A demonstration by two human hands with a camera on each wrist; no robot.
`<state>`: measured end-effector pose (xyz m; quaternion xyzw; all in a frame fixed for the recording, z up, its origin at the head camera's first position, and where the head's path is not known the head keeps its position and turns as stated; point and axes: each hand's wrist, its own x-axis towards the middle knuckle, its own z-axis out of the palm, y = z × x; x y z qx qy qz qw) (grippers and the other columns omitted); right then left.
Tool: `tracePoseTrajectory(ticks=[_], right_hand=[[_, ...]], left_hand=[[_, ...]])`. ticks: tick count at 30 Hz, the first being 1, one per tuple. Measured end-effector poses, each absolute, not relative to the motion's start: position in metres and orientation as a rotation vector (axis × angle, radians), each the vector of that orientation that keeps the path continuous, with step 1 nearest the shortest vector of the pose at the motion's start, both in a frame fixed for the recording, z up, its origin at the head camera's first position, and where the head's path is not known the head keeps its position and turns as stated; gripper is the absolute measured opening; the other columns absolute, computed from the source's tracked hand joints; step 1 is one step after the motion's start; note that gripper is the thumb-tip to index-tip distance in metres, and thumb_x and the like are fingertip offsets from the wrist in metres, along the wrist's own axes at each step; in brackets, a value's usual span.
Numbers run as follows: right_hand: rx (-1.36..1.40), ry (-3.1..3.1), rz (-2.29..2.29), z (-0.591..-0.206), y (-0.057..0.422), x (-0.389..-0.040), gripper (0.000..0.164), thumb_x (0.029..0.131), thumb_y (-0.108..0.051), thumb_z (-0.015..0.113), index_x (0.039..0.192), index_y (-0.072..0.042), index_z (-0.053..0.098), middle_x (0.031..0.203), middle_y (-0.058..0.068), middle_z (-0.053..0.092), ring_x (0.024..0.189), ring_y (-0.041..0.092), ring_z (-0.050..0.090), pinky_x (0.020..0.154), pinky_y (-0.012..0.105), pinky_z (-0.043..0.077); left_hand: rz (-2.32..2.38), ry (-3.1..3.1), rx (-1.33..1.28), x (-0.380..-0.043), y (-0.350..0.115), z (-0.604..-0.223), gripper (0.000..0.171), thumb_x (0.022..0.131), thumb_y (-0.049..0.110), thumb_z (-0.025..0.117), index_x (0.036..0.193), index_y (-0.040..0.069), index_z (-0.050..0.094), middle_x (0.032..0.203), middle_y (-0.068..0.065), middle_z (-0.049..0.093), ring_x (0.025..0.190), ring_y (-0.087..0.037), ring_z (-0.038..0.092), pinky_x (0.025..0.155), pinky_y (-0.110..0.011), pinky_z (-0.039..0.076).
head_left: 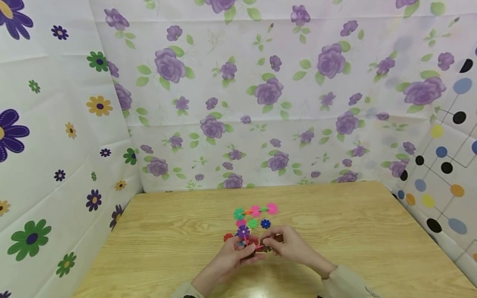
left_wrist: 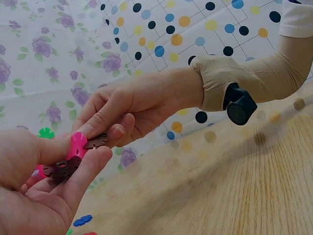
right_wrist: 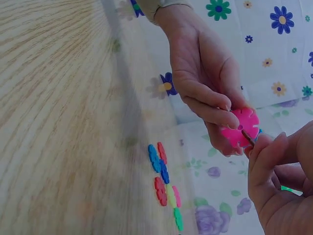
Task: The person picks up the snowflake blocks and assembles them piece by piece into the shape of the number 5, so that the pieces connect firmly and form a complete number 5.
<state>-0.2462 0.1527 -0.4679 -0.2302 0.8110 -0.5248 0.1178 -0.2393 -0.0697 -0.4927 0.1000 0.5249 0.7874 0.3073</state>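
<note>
Low over the table, my left hand grips a pink snowflake disc, a slotted plastic building piece. A dark brown disc sits against it between thumb and fingers. My right hand comes in from the right and pinches a brown disc by its edge. In the right wrist view this brown disc meets the pink face edge-on, near a slot. The fingers hide much of the joined pieces. Just beyond the left fingertips shows a purple disc.
Behind the hands lies a joined row of discs, from a teal disc to a pink end disc. Nearer are a light green disc, a blue disc and a red disc. Patterned cloths surround the wooden table.
</note>
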Motion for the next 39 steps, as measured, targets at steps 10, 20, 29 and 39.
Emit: tracePoseTrajectory(ticks=[10,20,29,39], right_hand=[[-0.684,2.326,-1.564,-0.477,0.161,-0.252,0.027,0.101,-0.023,0.052,0.107,-0.003,0.068,0.078,0.020,0.065,0.059,0.009,0.059,0.055,0.039,0.055],[-0.600,2.266,-1.612,-0.479,0.162,-0.252,0.020,0.098,-0.014,0.056,0.105,0.002,0.067,0.075,0.009,0.065,0.063,0.015,0.061,0.055,0.029,0.054],[-0.593,2.258,-1.653,-0.473,0.163,-0.253,0.022,0.098,-0.013,0.056,0.108,0.003,0.066,0.076,0.016,0.066,0.064,0.018,0.064,0.058,0.033,0.057],[-0.632,2.328,-1.628,-0.466,0.171,-0.256,0.020,0.097,-0.011,0.056,0.106,0.006,0.065,0.073,0.012,0.062,0.061,0.012,0.060,0.055,0.029,0.055]], left_hand=[[2.122,1.434,0.220,-0.240,-0.073,-0.498,0.049,0.097,0.016,0.059,0.135,-0.010,0.040,0.117,-0.023,0.067,0.094,-0.021,0.072,0.085,-0.025,0.056],[2.129,1.406,0.164,-0.239,-0.070,-0.502,0.055,0.095,0.022,0.063,0.137,-0.005,0.039,0.102,-0.010,0.074,0.089,-0.015,0.072,0.081,-0.024,0.057],[2.129,1.451,0.138,-0.238,-0.068,-0.502,0.052,0.095,0.025,0.062,0.134,-0.004,0.042,0.099,-0.005,0.074,0.090,-0.017,0.072,0.082,-0.026,0.057],[2.026,1.863,0.042,-0.236,-0.079,-0.496,0.084,0.094,0.038,0.062,0.143,-0.014,0.019,0.122,-0.026,0.058,0.091,-0.020,0.067,0.089,-0.037,0.056]])
